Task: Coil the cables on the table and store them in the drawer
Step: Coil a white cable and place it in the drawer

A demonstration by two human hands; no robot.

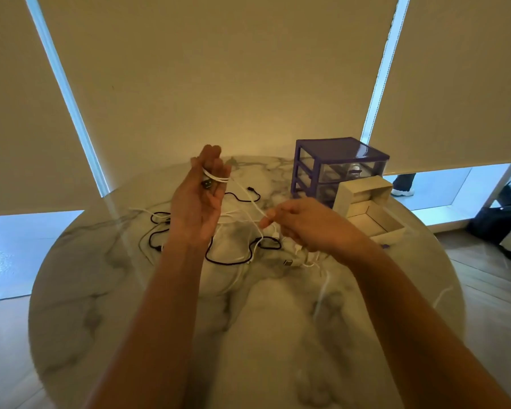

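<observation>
My left hand (199, 199) is raised above the round marble table (106, 290), fingers pointing up. A white cable (246, 192) is looped around those fingers, its dark plug lying against the palm under my thumb. The cable runs down to the right to my right hand (304, 225), which pinches it between thumb and forefinger. Black cables (236, 262) and more white cable lie tangled on the table beneath both hands. A purple drawer unit (337, 168) with clear drawers stands at the back right.
An open white cardboard box (369, 211) sits in front of the drawer unit. Pale roller blinds hang behind the table. A dark bag (505, 211) lies on the wooden floor at right, and a person's leg and shoe (403, 185) show behind the blind.
</observation>
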